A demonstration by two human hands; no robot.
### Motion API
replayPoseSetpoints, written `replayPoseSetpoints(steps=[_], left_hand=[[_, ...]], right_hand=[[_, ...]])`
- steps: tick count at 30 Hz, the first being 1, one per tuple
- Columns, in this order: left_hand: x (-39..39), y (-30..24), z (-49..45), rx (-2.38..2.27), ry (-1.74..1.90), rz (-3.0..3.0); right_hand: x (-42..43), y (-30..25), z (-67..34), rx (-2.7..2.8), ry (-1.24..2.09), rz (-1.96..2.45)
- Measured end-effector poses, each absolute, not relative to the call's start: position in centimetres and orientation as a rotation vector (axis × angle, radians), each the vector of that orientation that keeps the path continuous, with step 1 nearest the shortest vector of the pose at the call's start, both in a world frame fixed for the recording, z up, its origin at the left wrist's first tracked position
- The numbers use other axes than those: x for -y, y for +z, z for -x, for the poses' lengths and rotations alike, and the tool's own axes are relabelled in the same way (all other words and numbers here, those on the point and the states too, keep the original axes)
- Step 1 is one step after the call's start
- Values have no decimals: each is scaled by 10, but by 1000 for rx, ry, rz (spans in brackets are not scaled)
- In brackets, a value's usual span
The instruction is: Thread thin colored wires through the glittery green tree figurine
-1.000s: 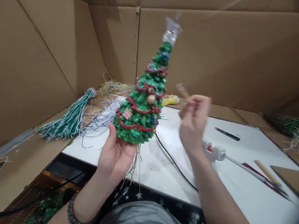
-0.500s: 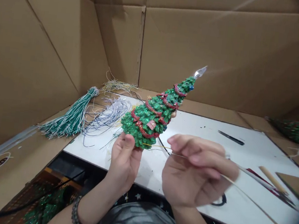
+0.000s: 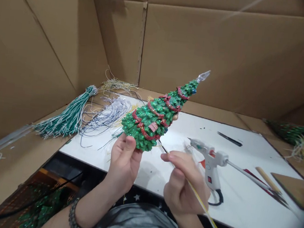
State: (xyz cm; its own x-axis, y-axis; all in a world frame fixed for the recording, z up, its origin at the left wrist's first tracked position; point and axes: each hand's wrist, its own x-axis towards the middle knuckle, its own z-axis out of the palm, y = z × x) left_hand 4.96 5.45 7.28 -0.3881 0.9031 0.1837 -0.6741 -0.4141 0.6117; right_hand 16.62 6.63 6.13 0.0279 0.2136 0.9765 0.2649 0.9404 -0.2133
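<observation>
A glittery green Christmas tree figurine point(image 3: 158, 120) with red garlands leans to the right, its tip point(image 3: 203, 76) wrapped in clear plastic. My left hand point(image 3: 126, 158) grips it at the base, thumb in front; the tree hides some of the fingers. To the right of the base, my right hand point(image 3: 187, 185) is closed around thin yellow and white wires point(image 3: 212, 223), which trail down toward the lower right. The index finger lies along the wires, and their near end runs toward the tree's base.
A white glue gun point(image 3: 208, 159) lies on the white board point(image 3: 241, 215) behind my right hand. Dark tweezers point(image 3: 230, 139) lie beyond it. Bundles of green-white wires point(image 3: 66, 115) and blue-white wires point(image 3: 106, 118) are at left. Cardboard walls point(image 3: 216, 55) enclose the back.
My right hand has turned and lowered, with the wires now running across its outside. The glue gun, formerly hidden behind that hand, is in view. The tree has barely moved.
</observation>
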Motion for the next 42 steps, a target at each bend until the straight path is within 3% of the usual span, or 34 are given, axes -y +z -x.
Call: replayPoseSetpoints(steps=[10,29,42], left_hand=[[-50,73,-53,-535,1889,-623],[-48,77,-59,-531,1847,-623],[-50,70,-61,-595,1890,-694]], right_hand=[[-71,71,-161,1590,-113,580],[-64,65,-167,1741,-414,461],[-61,74,-156,1550,-198,521]])
